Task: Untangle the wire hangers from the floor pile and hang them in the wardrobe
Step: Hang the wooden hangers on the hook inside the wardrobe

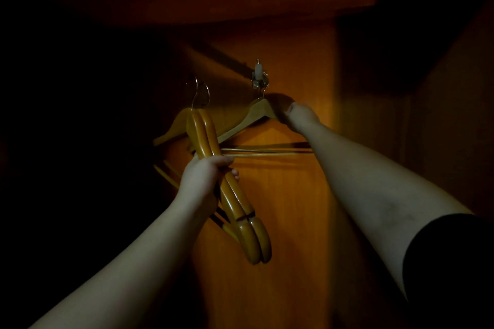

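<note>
Dim wardrobe interior seen from the head camera, with the wall hook (258, 75) on the wooden back panel (288, 195) taken as the landmark. A pale wooden hanger (251, 117) hangs directly below the hook, its metal neck rising to it and its thin crossbar running level beneath. The right hand (295, 115), just below and right of the hook, lies on the right shoulder of this hanger; its fingers are turned away from the camera, so whether they are curled on the wood or merely against it cannot be told. Below and left of the hook, the left hand (205, 176) is clamped around a bundle of wooden hangers (213, 147), thumb across the front and fingertips showing on the far side. The bundle is tilted, its wire hooks (199, 93) pointing up, left of the wall hook and apart from it, its lower ends reaching down toward the camera. A dark sleeve (451, 262) covers the right upper arm, lower right of the hook
</note>
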